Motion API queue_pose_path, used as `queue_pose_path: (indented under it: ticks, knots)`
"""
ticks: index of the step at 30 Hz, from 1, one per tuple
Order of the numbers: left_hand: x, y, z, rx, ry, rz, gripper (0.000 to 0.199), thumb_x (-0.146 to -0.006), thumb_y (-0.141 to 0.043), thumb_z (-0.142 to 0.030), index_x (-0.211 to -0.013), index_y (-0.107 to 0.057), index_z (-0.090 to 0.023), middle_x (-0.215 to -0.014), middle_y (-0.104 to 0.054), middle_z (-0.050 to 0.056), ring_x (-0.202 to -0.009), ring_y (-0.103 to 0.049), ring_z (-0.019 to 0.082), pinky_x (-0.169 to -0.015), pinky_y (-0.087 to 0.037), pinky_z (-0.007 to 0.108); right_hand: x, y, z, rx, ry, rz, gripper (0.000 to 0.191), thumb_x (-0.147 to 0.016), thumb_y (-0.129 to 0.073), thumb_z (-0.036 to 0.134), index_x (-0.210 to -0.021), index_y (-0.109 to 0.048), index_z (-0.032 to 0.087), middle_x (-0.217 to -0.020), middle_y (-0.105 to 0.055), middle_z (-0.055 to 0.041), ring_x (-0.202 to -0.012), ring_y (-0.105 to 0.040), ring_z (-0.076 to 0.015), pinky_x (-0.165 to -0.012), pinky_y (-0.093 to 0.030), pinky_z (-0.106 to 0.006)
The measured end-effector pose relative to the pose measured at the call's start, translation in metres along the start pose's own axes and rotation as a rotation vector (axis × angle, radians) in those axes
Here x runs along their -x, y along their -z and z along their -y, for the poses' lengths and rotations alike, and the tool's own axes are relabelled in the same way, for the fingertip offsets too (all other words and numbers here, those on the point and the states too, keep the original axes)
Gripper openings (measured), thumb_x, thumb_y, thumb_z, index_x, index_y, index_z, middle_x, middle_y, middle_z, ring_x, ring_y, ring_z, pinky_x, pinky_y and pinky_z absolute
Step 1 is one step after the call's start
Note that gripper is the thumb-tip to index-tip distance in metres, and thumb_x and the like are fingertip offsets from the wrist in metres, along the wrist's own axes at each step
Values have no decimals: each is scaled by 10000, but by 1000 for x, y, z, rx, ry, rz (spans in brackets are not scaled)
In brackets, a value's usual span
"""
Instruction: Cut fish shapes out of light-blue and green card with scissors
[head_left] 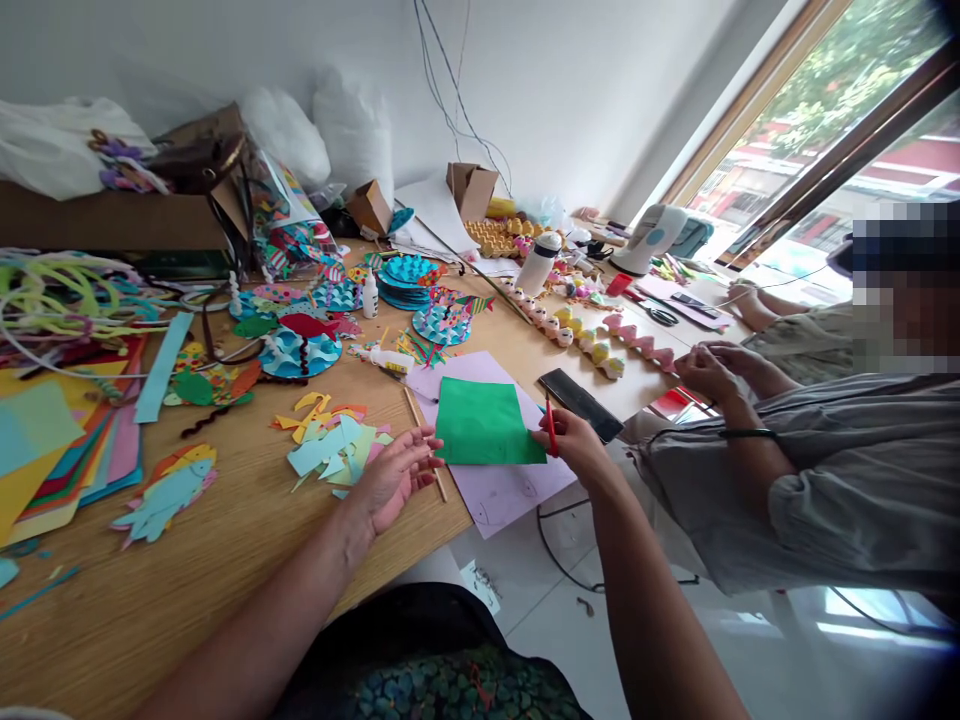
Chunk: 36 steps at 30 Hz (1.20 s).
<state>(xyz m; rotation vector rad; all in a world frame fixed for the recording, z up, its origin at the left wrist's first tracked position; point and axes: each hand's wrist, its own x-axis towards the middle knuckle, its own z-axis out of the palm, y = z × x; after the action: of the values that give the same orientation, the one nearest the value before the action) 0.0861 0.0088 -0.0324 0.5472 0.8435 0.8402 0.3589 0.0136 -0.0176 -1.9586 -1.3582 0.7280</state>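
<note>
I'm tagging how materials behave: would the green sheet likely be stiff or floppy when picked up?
The green sheet looks thin, so it is probably light for its size. Its slightly bowed top edge hints at bending rather than staying stiff. Spread over the lilac paper, it seems more apt to slide than roll.

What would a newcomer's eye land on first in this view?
Most likely the bright green sheet at the centre, over a lilac sheet near the table's edge. The left hand is open by its left side, while the right hand, at its right side, holds a red object, perhaps scissors. Next, the fanned coloured paper at far left, with a light-blue fish cutout beside it.
</note>
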Motion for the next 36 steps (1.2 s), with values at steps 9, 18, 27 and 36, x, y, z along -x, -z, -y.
queue_pose_path:
  ticks: [9,18,27,36]
  knots:
    - [41,-21,-4,-206,-66,355,522,-702,-738,-501,-1126,-684,-201,-1020,-660,122,-927,-593,228,-717,-481,307,55,-1,81,-538,297,-180,234,-686,-673,332,-800,-516,202,-679,-535,16,-552,-473,-122,-508,-397,-255]
    - [41,-10,-18,101,-330,27,530,-646,-807,-333,-1136,-632,-230,-991,-736,43,-906,-669,226,-754,-518,314,102,-76,103,-510,423,39,142,-722,-645,244,-774,-518,209,-687,-544,22,-578,-488,-117,-552,-425,-244]
    - [66,23,-59,-12,-531,-245,576,-591,-788,-286,-1138,-611,-260,-1023,-749,27,-940,-681,263,-748,-566,353,110,-96,101,-508,317,467,236,-823,-560,393,-723,-506,186,-637,-514,11,-569,-458,-123,-542,-367,-254]
    - [75,36,-59,25,-590,-245,574,-605,-803,-250,-1150,-625,-245,-1031,-756,36,-944,-689,254,-751,-573,325,102,-133,129,-919,287,336,214,-781,-678,359,-796,-577,170,-706,-590,10,-531,-464,-90,-496,-365,-218]
